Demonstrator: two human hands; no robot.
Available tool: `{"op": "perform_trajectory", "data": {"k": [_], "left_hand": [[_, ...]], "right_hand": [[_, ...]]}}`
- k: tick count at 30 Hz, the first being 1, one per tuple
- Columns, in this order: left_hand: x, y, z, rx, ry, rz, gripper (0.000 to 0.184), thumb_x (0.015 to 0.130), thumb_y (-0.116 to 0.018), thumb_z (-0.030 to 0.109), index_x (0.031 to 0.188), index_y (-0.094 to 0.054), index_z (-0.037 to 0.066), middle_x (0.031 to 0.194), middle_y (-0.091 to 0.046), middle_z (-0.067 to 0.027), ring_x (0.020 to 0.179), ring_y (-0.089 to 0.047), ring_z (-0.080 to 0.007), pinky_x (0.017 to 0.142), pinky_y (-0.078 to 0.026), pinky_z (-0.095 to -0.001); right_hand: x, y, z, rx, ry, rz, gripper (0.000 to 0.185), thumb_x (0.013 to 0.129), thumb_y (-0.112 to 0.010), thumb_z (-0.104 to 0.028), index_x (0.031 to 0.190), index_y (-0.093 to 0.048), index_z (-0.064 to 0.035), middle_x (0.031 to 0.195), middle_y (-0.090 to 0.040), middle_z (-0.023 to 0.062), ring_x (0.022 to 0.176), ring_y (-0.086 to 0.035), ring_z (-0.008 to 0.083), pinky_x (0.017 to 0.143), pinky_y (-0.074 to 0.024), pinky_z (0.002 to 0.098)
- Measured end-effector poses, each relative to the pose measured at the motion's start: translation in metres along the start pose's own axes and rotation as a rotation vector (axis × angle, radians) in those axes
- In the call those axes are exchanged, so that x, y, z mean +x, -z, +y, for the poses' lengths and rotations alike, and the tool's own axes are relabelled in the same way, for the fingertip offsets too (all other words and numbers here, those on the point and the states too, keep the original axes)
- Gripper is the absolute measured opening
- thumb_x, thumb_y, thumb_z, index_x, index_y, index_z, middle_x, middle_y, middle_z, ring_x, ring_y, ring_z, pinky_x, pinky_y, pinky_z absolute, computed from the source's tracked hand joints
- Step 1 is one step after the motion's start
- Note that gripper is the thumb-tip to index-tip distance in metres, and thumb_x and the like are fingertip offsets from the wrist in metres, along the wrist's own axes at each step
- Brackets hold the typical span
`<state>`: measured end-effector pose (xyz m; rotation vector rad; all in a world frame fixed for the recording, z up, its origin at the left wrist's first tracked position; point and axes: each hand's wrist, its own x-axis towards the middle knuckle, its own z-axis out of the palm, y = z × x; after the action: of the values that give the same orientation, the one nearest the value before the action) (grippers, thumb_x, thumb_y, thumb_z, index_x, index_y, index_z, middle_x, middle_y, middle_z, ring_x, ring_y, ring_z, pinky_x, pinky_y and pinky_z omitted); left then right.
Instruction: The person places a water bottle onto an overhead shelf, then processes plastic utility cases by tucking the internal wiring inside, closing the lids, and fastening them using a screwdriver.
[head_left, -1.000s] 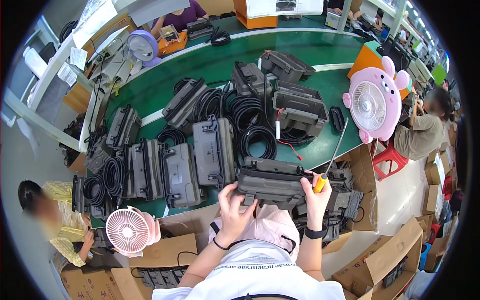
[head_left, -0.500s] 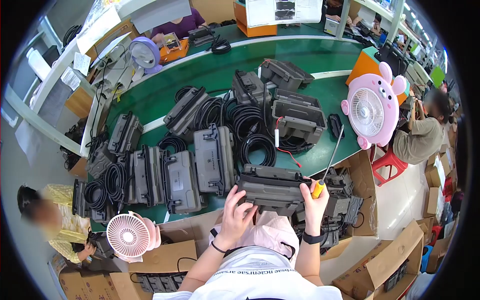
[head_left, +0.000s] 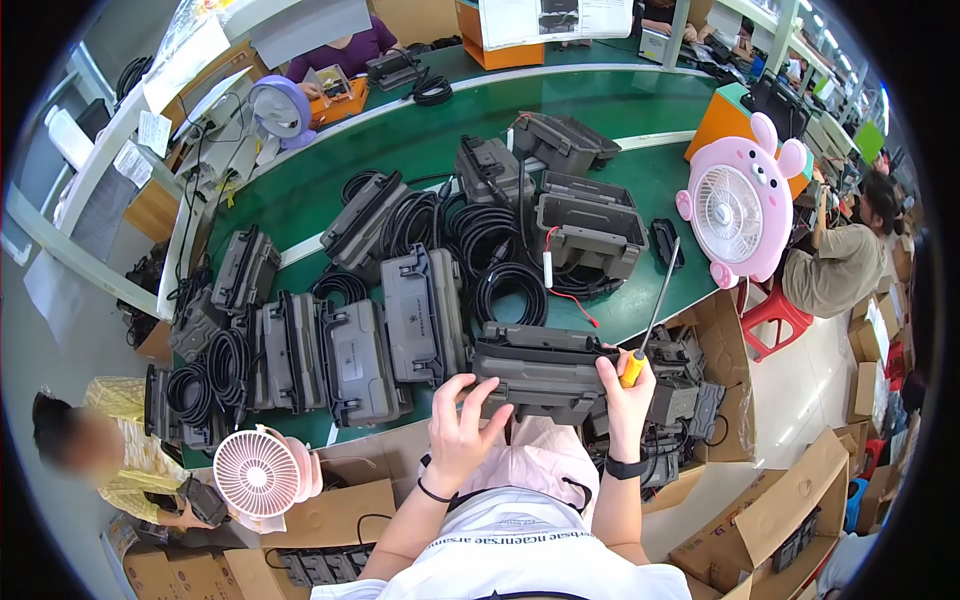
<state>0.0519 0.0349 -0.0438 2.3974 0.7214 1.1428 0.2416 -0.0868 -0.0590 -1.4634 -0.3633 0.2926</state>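
A dark grey plastic case (head_left: 540, 372) with a ribbed lid edge lies level in front of my body, at the near edge of the green table. My left hand (head_left: 462, 425) is curled around its left end, fingers spaced, with the fingertips on the case. My right hand (head_left: 628, 400) grips its right end, thumb on the front face. The same hand also holds a screwdriver (head_left: 633, 368) by its yellow handle, its long shaft pointing up and away. Beyond the case stands an open grey case (head_left: 590, 235) with a red wire and white connector (head_left: 547, 268).
Several closed grey cases (head_left: 360, 365) and coiled black cables (head_left: 508, 295) cover the table's left and middle. A pink rabbit-shaped fan (head_left: 735, 210) stands right; another pink fan (head_left: 257, 473) is lower left. Cardboard boxes (head_left: 725, 380) flank me. Other people sit around, one in yellow sleeves (head_left: 120, 400).
The view has shifted slightly, so the table scene sits a little further left. My left fingers have shifted slightly on the case. At lower left, a person's hand has raised a grey case.
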Motion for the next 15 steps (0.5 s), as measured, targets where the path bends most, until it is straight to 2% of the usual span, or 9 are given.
{"op": "perform_trajectory", "data": {"k": [6,9,15], "left_hand": [[0.0018,0.0011,0.0034,-0.105,0.062,0.019,0.032,0.077,-0.077,0.016,0.106,-0.067,0.006,0.114,-0.053,-0.0143,0.096,-0.058,-0.0296,0.079,-0.05,-0.0371],[-0.001,-0.0004,0.0039,-0.111,0.085,0.025,0.029,0.077,-0.076,0.015,0.104,-0.067,0.006,0.114,-0.053,-0.0143,0.097,-0.058,-0.0306,0.08,-0.049,-0.038],[0.0073,0.0022,0.0059,-0.044,0.099,-0.029,0.027,0.077,-0.074,0.016,0.101,-0.067,0.007,0.113,-0.054,-0.0142,0.099,-0.057,-0.0318,0.08,-0.049,-0.0406]], "right_hand": [[-0.0017,0.0002,-0.0012,-0.019,-0.001,0.004,0.036,0.081,-0.077,-0.005,0.074,-0.041,-0.0091,0.078,-0.047,-0.0033,0.073,-0.043,0.0056,0.068,-0.0368,0.0206],[-0.0007,-0.0044,-0.0002,-0.019,0.076,0.014,0.034,0.084,-0.075,-0.01,0.075,-0.043,-0.012,0.073,-0.038,-0.0082,0.065,-0.032,0.0031,0.058,-0.0272,0.0203],[-0.0007,-0.0039,-0.0017,-0.021,0.073,-0.001,0.034,0.084,-0.075,-0.011,0.074,-0.042,-0.012,0.073,-0.038,-0.0079,0.065,-0.032,0.0032,0.058,-0.0272,0.0203]]}}
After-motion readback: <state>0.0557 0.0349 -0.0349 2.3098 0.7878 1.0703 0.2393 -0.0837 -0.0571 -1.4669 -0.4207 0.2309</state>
